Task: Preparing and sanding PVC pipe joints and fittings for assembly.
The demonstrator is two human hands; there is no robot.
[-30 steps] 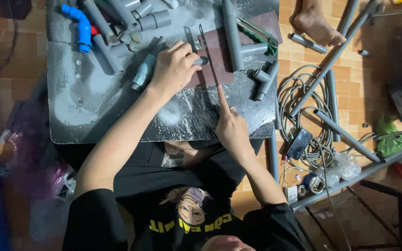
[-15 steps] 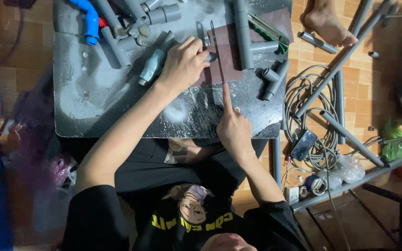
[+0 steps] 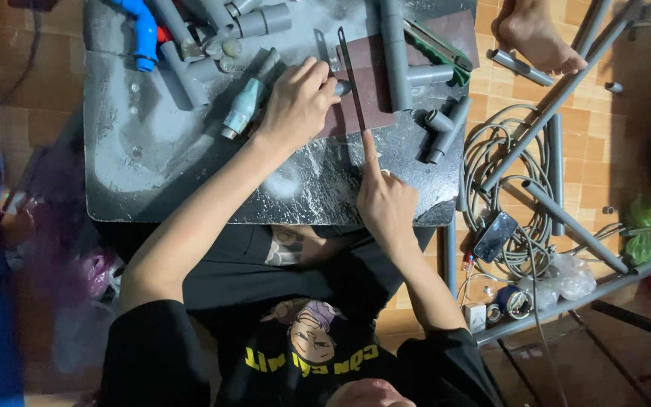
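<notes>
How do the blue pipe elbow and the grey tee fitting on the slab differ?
The blue pipe elbow is bright blue and curved; the grey tee fitting is dull grey and branched. The elbow lies at the slab's far left corner, the tee near its right edge. Neither hand touches them.

my board (image 3: 190,173): dark grey, white dust streaks
my pipes (image 3: 395,53): grey
my elbow (image 3: 139,30): blue
my sandpaper (image 3: 374,90): maroon
my shirt (image 3: 190,354): black, yellow lettering

- Left hand (image 3: 297,102): slid a bit toward the body along the dark sandpaper sheet (image 3: 371,98); small grey piece now pokes out by its fingertips.
- Right hand (image 3: 386,202): index finger now straighter, tip pressing sheet's near edge.
- Tabletop (image 3: 160,173) sits lower in view; cam tilted.
</notes>
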